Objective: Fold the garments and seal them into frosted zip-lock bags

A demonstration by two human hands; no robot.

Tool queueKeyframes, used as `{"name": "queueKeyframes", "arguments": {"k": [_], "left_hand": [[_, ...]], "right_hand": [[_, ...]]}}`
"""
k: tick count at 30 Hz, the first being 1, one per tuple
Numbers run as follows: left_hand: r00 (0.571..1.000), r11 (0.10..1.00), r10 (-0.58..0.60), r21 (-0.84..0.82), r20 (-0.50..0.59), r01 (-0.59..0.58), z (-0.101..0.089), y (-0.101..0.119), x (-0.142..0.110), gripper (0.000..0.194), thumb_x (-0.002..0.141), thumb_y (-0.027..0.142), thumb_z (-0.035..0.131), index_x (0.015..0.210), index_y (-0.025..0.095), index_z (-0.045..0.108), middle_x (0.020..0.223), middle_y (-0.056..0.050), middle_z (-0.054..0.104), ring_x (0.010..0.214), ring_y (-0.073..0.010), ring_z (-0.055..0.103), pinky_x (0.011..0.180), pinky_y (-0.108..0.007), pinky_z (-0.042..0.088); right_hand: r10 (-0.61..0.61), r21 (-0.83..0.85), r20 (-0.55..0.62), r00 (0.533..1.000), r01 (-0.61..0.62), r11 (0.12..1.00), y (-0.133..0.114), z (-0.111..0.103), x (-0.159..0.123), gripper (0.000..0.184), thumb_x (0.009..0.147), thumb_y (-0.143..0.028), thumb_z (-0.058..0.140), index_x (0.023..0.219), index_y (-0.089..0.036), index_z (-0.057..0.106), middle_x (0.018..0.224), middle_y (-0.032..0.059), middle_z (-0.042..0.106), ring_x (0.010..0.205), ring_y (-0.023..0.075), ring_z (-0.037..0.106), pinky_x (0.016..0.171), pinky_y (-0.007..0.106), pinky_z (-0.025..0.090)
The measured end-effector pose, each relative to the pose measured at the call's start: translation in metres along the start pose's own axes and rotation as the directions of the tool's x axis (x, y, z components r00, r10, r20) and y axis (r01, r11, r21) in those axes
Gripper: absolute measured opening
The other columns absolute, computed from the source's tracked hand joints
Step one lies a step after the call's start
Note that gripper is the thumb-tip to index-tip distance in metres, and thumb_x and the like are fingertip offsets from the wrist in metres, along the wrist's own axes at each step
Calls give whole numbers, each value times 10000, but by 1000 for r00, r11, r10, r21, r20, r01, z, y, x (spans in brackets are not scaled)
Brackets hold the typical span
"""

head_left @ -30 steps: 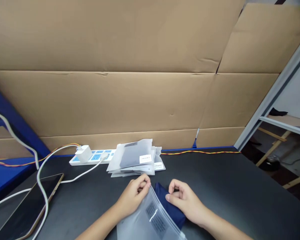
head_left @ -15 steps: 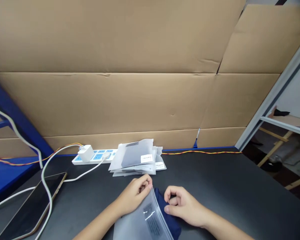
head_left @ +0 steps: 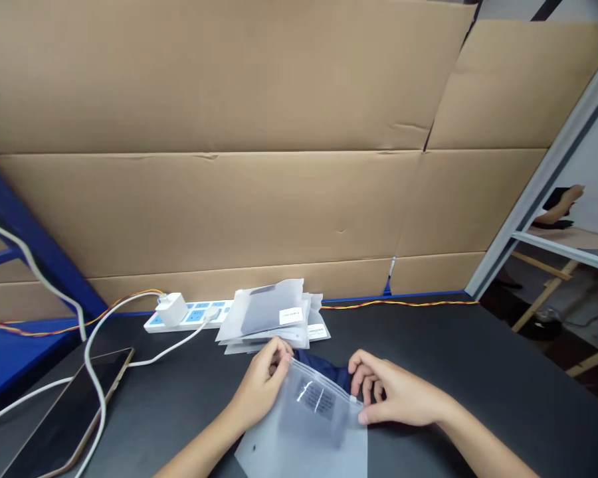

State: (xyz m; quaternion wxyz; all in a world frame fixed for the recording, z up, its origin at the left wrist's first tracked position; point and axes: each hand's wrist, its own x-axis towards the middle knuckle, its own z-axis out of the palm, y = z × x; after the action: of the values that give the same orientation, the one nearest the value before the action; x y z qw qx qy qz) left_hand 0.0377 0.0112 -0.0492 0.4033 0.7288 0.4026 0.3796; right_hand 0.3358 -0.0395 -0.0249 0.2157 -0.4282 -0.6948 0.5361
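Observation:
A frosted plastic zip bag (head_left: 323, 425) with printed text and a slider on its top edge tilts toward me above the table. My left hand (head_left: 266, 375) pinches its upper left corner. At the upper right corner is my right hand (head_left: 386, 392), thumb on the bag's front and fingers curled at its edge near the slider. Dark blue cloth (head_left: 323, 367) shows along the bag's top edge; I cannot tell whether it is inside or behind. Just beyond my left hand lies a pile of similar frosted bags (head_left: 266, 312) with white labels.
A white power strip (head_left: 189, 315) holds a white charger (head_left: 171, 309) and cables. A phone (head_left: 64, 411) lies at the left on the black table (head_left: 443, 358). Cardboard (head_left: 259, 212) stands behind. Past the grey frame at right, another person's arm (head_left: 561, 206) shows.
The bag has swung round so its printed face lies toward me. My right hand has moved from beside the blue cloth to the bag's right corner. Another person's arm has appeared at right.

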Motion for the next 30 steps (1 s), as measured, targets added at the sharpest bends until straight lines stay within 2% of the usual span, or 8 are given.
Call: {"name": "queueKeyframes", "arguments": {"k": [3,6,8,13,16,19,25,30], "left_hand": [[981,998,-42,-44,188,51,-12,5,1,147,963,362,543,981,240,463,1006,-31,610,872,-190,599,760,-286,480],[907,990,-81,-76,413,122,-29,8,3,342,934,340,596,1220,266,425,991,-19,651,919,-202,632,835,-319,485],[875,993,-99,-4,474,114,-37,10,5,398,915,338,622,1268,261,456,1004,-22,659,938,-205,626,840,-312,474],[893,977,-55,210,447,-45,-43,14,9,161,898,357,636,956,208,624,1011,-18,598,781,-147,548,720,-247,446],[898,980,32,165,438,-115,-40,16,9,127,901,335,645,896,210,632,1209,-58,586,956,-188,575,805,-267,455],[896,977,96,129,433,-167,-36,19,8,113,914,304,640,854,209,643,1247,-73,616,1113,-235,565,929,-315,432],[888,979,-4,182,459,-90,-33,24,3,144,973,296,546,865,216,598,962,-12,697,879,-182,610,819,-275,432],[877,962,-42,257,479,-95,-32,26,-1,165,981,342,529,890,220,593,895,14,672,869,-174,576,828,-265,402]], "right_hand": [[-11,-1,-30,999,11,1000,4,4,4,603,699,-236,826,1158,-242,435,899,-24,695,762,136,623,664,241,474],[-12,-67,-11,1000,11,998,6,6,4,611,671,-237,834,1170,-238,483,859,-32,698,777,146,614,674,243,459],[-20,-129,-22,1000,17,992,5,7,3,647,623,-242,861,1176,-248,528,880,-34,693,823,157,611,699,245,446],[-60,-203,-66,996,45,978,-5,12,2,535,702,-176,762,1206,-266,606,881,-25,690,842,173,624,773,274,451],[-79,-228,-67,995,62,972,-9,11,1,468,753,-165,706,1206,-263,640,908,-1,700,860,189,626,788,291,460],[-97,-244,-80,992,75,967,-9,8,0,390,807,-167,651,1186,-260,671,960,24,670,874,195,613,794,304,471],[-122,-189,-45,992,111,976,-6,2,1,290,857,-168,592,1102,-241,728,958,30,584,870,181,584,799,301,473],[-172,-173,-25,985,165,971,-4,2,2,277,852,-137,562,1039,-237,741,1109,49,610,858,166,582,723,269,452]]}}
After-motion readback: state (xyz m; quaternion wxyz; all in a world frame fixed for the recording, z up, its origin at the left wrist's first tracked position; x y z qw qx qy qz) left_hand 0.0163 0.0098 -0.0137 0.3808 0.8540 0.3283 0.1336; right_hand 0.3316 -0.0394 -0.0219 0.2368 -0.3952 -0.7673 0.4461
